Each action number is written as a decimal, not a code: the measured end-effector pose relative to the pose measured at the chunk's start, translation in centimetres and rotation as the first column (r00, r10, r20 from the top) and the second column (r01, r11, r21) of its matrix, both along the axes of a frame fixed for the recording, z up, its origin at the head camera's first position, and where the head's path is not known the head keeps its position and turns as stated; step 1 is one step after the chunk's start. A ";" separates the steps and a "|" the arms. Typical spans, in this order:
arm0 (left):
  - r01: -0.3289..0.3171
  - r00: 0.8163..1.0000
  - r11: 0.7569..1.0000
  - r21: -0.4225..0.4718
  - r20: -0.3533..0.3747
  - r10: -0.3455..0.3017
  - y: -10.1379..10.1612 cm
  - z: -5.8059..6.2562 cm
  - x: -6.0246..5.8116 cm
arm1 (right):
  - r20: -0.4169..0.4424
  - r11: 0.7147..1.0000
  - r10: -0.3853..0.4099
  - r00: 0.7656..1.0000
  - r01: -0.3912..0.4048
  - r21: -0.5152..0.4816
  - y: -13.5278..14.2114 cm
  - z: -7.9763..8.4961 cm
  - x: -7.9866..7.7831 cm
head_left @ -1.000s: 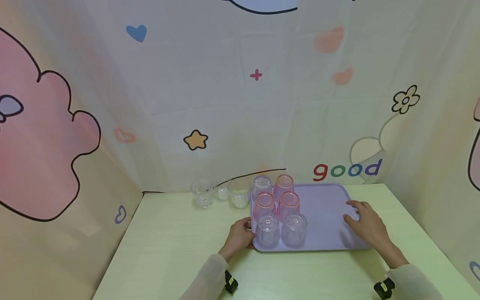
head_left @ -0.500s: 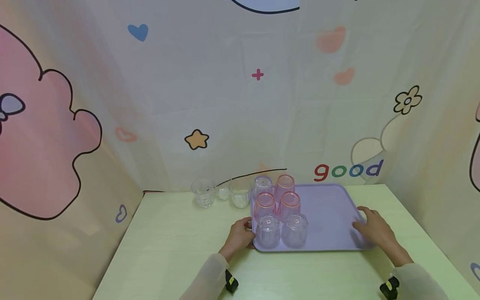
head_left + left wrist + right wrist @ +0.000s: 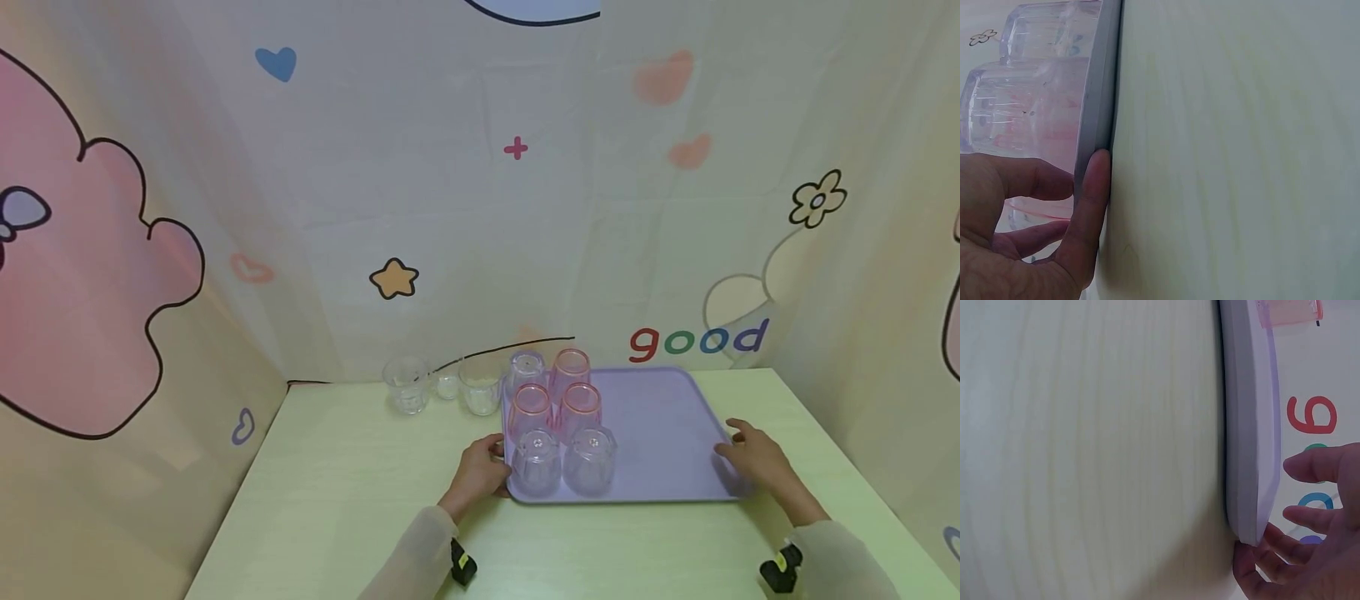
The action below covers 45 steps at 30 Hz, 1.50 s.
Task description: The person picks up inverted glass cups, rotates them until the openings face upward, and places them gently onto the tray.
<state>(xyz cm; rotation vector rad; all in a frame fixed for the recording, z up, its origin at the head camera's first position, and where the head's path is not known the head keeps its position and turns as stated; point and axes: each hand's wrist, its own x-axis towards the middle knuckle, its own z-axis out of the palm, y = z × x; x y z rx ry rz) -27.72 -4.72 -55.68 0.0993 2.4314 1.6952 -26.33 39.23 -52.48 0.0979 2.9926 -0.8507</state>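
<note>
Pale wood-grain table (image 3: 360, 467), lilac serving tray (image 3: 660, 425) laid on it, its left edge pinched by the left hand (image 3: 477, 472), its near right corner touched by the half-open right hand (image 3: 761, 462), six upturned tumblers (image 3: 581, 412) grouped nearer the left hand.

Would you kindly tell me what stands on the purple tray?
On the purple tray stand two clear glasses, two pink glasses behind them, then a purplish glass and another pink one, all upturned. The nearer ones partly cover the farther ones' lower parts.
</note>
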 end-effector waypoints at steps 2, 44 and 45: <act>0.000 1.000 1.000 -0.001 0.005 0.000 0.0 0.0 0.0 | 0.019 1.000 -0.001 1.000 0.001 -0.005 0.0 0.0 -0.1; 0.046 0.999 0.998 0.050 0.004 -0.046 -1.0 0.2 0.0 | 0.045 0.998 0.035 0.998 -0.033 -0.049 1.4 -0.7 -0.9; 0.046 0.999 0.998 0.041 0.001 -0.046 -1.1 0.3 0.0 | 0.052 0.998 0.031 0.998 -0.028 -0.063 1.4 -0.7 -1.0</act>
